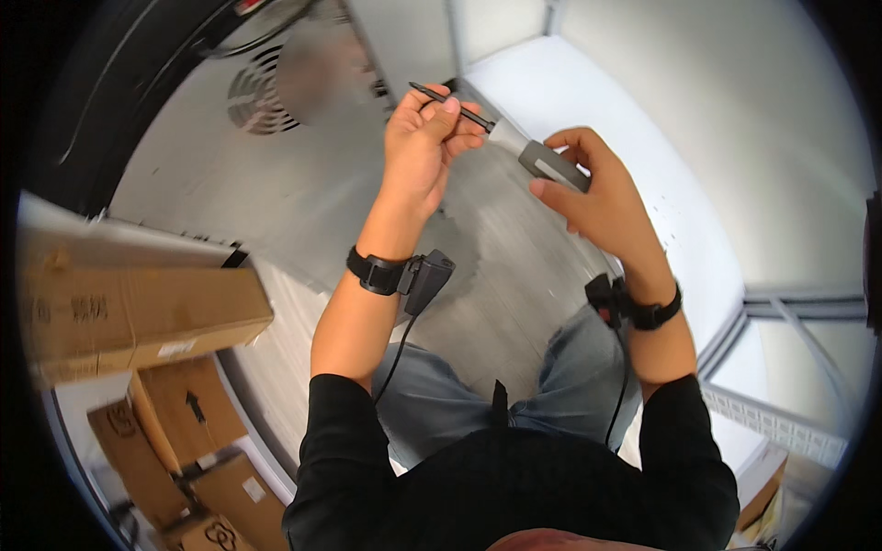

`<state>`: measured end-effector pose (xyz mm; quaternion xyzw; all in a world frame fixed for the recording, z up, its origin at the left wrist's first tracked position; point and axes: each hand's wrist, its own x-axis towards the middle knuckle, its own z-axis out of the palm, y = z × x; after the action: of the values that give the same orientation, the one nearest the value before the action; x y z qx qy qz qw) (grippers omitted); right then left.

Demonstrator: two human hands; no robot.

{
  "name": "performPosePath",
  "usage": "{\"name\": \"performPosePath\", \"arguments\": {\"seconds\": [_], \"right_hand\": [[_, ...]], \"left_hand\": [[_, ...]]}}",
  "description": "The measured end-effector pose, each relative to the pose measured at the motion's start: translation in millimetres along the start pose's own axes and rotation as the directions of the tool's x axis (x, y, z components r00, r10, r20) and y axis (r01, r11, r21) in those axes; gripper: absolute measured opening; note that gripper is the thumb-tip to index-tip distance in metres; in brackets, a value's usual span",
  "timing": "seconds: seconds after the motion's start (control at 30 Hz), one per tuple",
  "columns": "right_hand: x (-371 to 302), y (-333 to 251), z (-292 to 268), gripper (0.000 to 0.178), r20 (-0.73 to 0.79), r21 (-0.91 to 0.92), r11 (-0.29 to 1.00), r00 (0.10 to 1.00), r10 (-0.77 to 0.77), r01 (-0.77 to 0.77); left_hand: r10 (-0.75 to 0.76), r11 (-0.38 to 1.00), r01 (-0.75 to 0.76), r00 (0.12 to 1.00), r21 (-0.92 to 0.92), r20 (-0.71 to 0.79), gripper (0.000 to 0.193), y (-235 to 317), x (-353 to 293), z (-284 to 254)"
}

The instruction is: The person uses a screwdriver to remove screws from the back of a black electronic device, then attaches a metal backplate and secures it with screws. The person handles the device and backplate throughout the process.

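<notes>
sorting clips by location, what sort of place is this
Probably a workshop or storeroom, judging by the cardboard boxes at the left, the grey panel with a slotted vent, and the screwdriver-like tool in view.

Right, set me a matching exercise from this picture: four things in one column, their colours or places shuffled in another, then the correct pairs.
Things
1. Screwdriver shaft
2. Screwdriver handle
3. Slotted round vent
4. Arrow-marked box

Colours or places
A. Grey and white, in the right grip
B. Brown, at the lower left of the picture
C. Dark, in the fingers of the left grip
D. In the grey panel, at the upper left

Pairs: 1-C, 2-A, 3-D, 4-B
</notes>
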<state>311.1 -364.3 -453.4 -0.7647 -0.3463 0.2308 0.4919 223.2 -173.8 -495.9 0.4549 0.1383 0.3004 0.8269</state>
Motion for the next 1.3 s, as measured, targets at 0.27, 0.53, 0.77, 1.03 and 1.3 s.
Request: {"name": "performPosePath", "arguments": {"seconds": [0.27, 0.53, 0.77, 1.03, 1.3], "right_hand": [[-25, 117, -145, 0.024, -0.154, -0.007, 0.997, 0.985, 0.076, -0.078], [-84, 317, -188, 0.012, -0.448, 0.509, 0.839, 0.773, 0.450, -0.194], [-105, 391, -188, 0.014, -0.407, 0.705, 0.674, 0.653, 0.639, -0.220], [-113, 423, -200, 0.016, -0.373, 0.709, 0.647, 0.630, 0.681, -0.280], [-91, 405, -196, 0.021, -0.370, 0.574, 0.768, 0.747, 0.552, -0.284]], "left_hand": [[-0.170, 0.938, 0.078, 0.953, 0.338, 0.253, 0.017, -125, 34, 99], [-0.429, 0.646, 0.057, 0.852, 0.761, 0.301, 0.022, -330, 79, 157], [-0.449, 0.342, -0.086, 0.860, 0.936, 0.243, 0.034, -460, 123, 202], [-0.419, 0.131, -0.179, 0.881, 0.975, 0.218, 0.026, -523, 146, 209], [-0.567, 0.633, 0.444, 0.823, 0.634, -0.009, 0.018, -483, 130, 201]]}}
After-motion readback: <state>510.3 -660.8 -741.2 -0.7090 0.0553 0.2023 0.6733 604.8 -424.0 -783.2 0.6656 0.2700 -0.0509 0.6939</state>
